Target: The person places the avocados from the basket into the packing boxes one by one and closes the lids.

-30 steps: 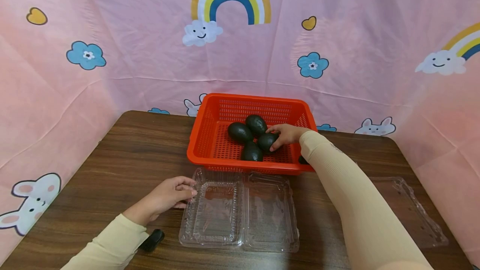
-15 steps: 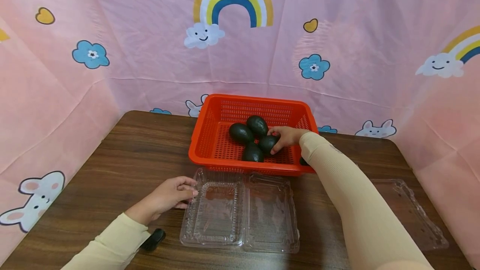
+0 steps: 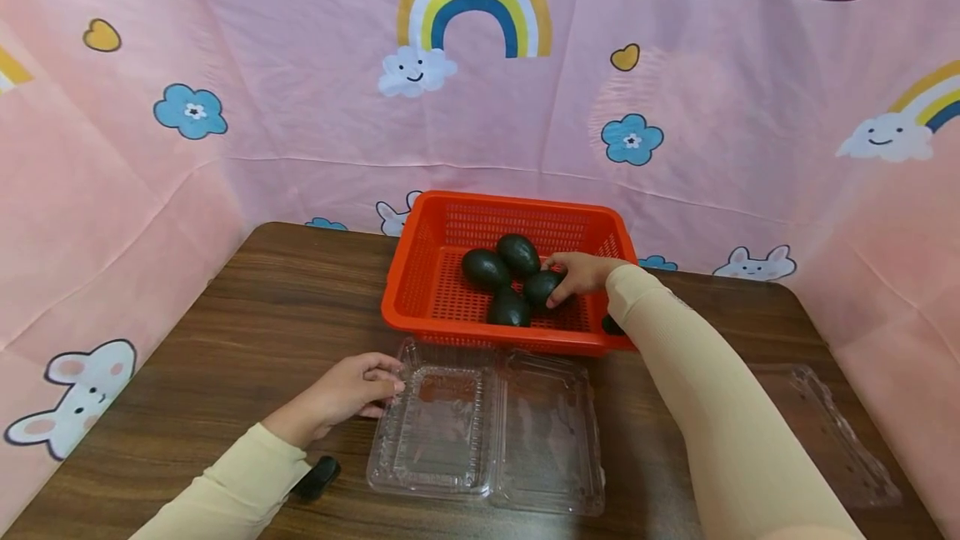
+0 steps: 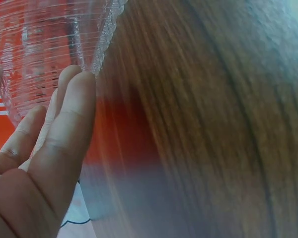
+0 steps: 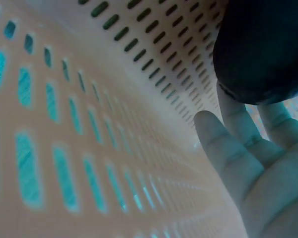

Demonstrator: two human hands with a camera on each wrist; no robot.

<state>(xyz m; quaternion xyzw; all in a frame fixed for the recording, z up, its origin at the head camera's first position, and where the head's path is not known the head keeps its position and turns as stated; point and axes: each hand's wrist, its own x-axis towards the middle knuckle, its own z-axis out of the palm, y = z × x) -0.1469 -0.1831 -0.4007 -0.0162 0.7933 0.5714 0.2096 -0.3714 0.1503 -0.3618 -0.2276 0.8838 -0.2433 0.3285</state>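
My right hand (image 3: pixel 588 273) reaches into a red perforated basket (image 3: pixel 480 327), its thumb and fingers around a dark green avocado (image 3: pixel 540 288). Several more avocados (image 3: pixel 484 270) lie beside it on the basket floor. The right wrist view has the avocado (image 5: pixel 263 54) dark above the fingers (image 5: pixel 228 153), next to the slotted wall. My left hand (image 3: pixel 341 397) pinches the left rim of a clear plastic clamshell container (image 3: pixel 442 432), which lies unfolded in front of the basket with nothing in it. In the left wrist view, a fingertip (image 4: pixel 79 89) meets the container's ribbed edge (image 4: pixel 102 49).
Another clear plastic piece (image 3: pixel 832 440) lies at the right of the wooden table (image 3: pixel 300 298). A small black object (image 3: pixel 317 477) is by the left wrist. Another dark object (image 3: pixel 611 325) shows at the basket's right corner. A patterned pink cloth (image 3: pixel 495 123) hangs behind the table.
The head view has shifted slightly, so everything sits a little lower and further right. Both hands keep their places on the container and the avocado.
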